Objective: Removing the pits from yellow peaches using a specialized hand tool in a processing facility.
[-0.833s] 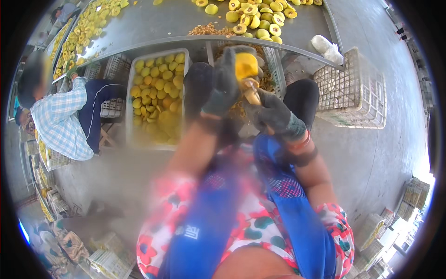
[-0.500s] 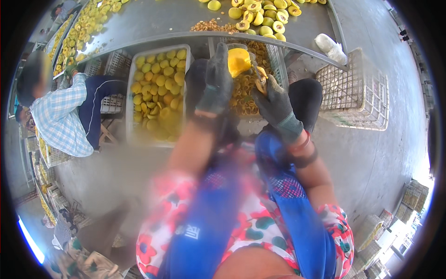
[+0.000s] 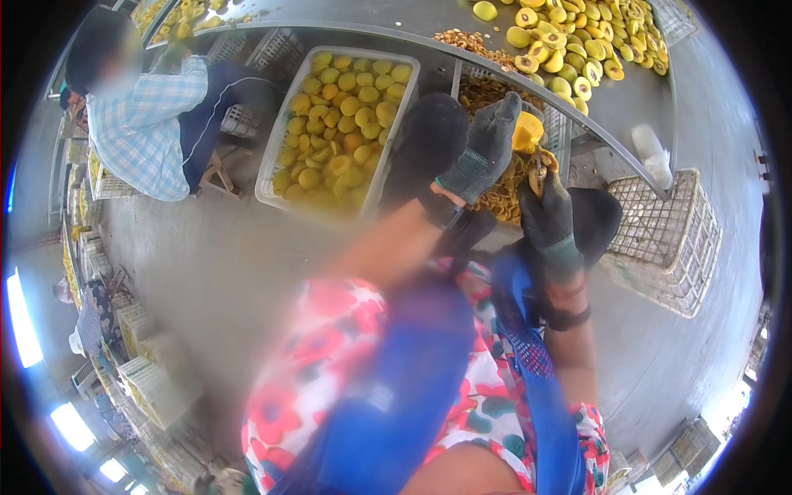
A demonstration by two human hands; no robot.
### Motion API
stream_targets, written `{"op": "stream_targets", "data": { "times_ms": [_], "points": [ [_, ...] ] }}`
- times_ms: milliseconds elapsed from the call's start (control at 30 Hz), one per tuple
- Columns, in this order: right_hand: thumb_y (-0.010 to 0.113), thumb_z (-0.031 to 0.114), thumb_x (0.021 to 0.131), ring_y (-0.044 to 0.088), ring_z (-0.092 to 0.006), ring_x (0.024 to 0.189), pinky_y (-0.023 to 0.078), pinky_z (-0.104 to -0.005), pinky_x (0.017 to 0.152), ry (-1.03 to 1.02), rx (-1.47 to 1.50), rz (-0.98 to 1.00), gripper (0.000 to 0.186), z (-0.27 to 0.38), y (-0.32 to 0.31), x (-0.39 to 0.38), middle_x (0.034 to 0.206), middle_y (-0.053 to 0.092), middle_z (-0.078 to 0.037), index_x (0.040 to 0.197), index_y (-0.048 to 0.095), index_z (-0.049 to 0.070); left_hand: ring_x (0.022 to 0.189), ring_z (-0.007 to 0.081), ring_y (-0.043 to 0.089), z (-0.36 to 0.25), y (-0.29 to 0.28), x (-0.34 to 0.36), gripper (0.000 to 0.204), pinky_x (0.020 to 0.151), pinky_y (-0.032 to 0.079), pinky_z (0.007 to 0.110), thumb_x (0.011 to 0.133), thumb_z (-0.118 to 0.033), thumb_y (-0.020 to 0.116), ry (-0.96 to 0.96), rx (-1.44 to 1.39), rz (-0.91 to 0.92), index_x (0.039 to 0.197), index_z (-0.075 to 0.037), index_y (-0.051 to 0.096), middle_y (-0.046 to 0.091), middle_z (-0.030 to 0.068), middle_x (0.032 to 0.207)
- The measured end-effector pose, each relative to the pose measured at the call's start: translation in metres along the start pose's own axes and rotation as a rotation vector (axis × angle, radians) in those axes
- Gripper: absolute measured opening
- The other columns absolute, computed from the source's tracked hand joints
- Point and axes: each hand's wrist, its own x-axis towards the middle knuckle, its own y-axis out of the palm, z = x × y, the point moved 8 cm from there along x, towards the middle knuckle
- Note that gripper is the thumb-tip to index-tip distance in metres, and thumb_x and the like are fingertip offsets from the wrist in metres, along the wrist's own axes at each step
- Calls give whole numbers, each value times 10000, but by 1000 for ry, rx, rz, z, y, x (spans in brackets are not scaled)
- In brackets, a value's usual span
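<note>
My left hand, in a dark knitted glove, grips a yellow peach half. My right hand, also gloved, is closed round a small metal tool with a pale handle, its upper end at the lower side of the fruit. Both hands are above a crate of peach pits and scraps under the bench edge. To their left stands a white tub of whole yellow peaches.
A metal bench bears piled peach halves, loose pits and a white bundle. An upside-down plastic crate stands at the right. A co-worker in a checked shirt sits at the left; more crates line the lower left.
The view has swung, so bench and tub sit further right in the picture. The peach half and tool remain in my hands, the tool now more upright and under the fruit.
</note>
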Motion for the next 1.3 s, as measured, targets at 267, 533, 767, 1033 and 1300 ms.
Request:
{"op": "stream_targets", "data": {
  "times_ms": [267, 533, 767, 1033, 1300],
  "points": [
    [582, 98, 828, 605, -401, 752, 477, -448, 655, -45, -105, 78, 404, -2, 19, 6, 872, 599, -236, 1189, 468, -44, 736, 183, 631, 4, -11, -2, 504, 707, 501, 288, 1007, -324, 303, -79, -130, -1, 935, 32, 652, 670, 134, 805],
    [557, 27, 830, 609, -383, 787, 474, -406, 660, -145, -303, 204, 269, 6, 55, -6, 848, 602, -214, 1093, 540, -26, 804, 309, 623, -31, -10, -9, 496, 790, 486, 365, 1014, -308, 275, -89, 396, 98, 972, 37, 629, 648, 204, 942],
    [560, 67, 838, 596, -315, 735, 461, -380, 619, -633, -556, 231, 155, 19, 56, -20, 833, 578, -175, 981, 562, 7, 742, 224, 614, -29, -109, 7, 390, 689, 480, 343, 1001, -332, 346, 353, 116, -231, 972, 4, 540, 621, 112, 767],
    [564, 77, 873, 432, -40, 517, 353, -203, 422, -55, -202, 411, 184, -123, 72, -37, 660, 464, 40, 1047, 505, 69, 1097, 311, 533, 60, -301, -6, 407, 937, 416, 388, 941, -287, 426, 117, 758, -487, 1205, 7, 519, 556, 201, 1180],
    [579, 77, 878, 442, -57, 491, 343, -215, 410, -62, -225, 379, 176, -109, 60, -38, 685, 495, 22, 1048, 535, 78, 1224, 369, 441, 226, -303, -25, 540, 1012, 372, 417, 873, -345, 546, -414, 1095, -225, 1300, -28, 452, 447, 209, 1348]
  ]
}}
